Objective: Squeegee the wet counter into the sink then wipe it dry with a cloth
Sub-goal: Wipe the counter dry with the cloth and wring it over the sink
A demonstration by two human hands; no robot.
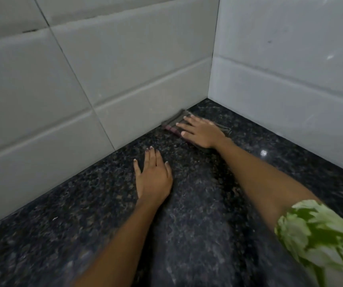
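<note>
While two hands lie flat on one dark counter, a single cloth sits at frame centre, against the wall base.

Right hand presses the grey, maroon-edged cloth with straight fingers; left hand, just below-left of it, rests open-palmed on speckled granite, holding nothing. Pale wall tiles meet in a corner upper right; a green leaf-print sleeve shows lower right. No writing is readable.

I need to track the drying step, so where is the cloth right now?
In the head view the cloth lies flat on the dark counter, right of centre, against the left tiled wall near the corner, under the right hand.
</note>
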